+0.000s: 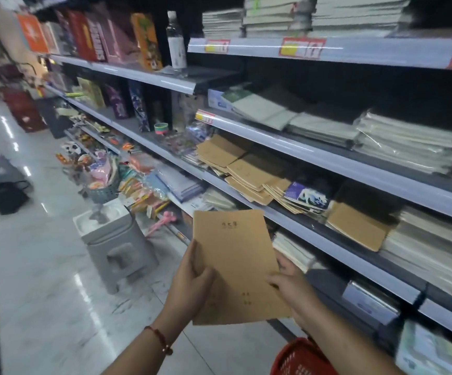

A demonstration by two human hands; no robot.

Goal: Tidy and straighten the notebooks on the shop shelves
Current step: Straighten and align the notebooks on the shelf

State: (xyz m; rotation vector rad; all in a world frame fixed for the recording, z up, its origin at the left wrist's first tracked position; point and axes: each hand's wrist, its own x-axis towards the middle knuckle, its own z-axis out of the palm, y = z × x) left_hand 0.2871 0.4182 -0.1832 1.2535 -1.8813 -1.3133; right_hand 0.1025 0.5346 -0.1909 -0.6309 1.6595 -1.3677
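While held clear of the shelving, out over the floor below the front lip of the middle shelf, worth squaring first; best to tap the brown notebooks in hand flush along one edge before going back up, since more than one seems to be stacked there, though hard to tell how many; then to be laid on the slumped brown notebook pile near that shelf's left end, spines parallel to the front lip, with the fanned copies beneath pushed square so nothing overhangs; likely to slide if set on the slope as it lies; patterned notebooks just beside the pile, also splayed, to be straightened after. Left hand curled round the left edge, thumb across the cover; right hand pinching the right edge low down, thumb on top, fingers hidden behind; both gripping, neither spread wide.
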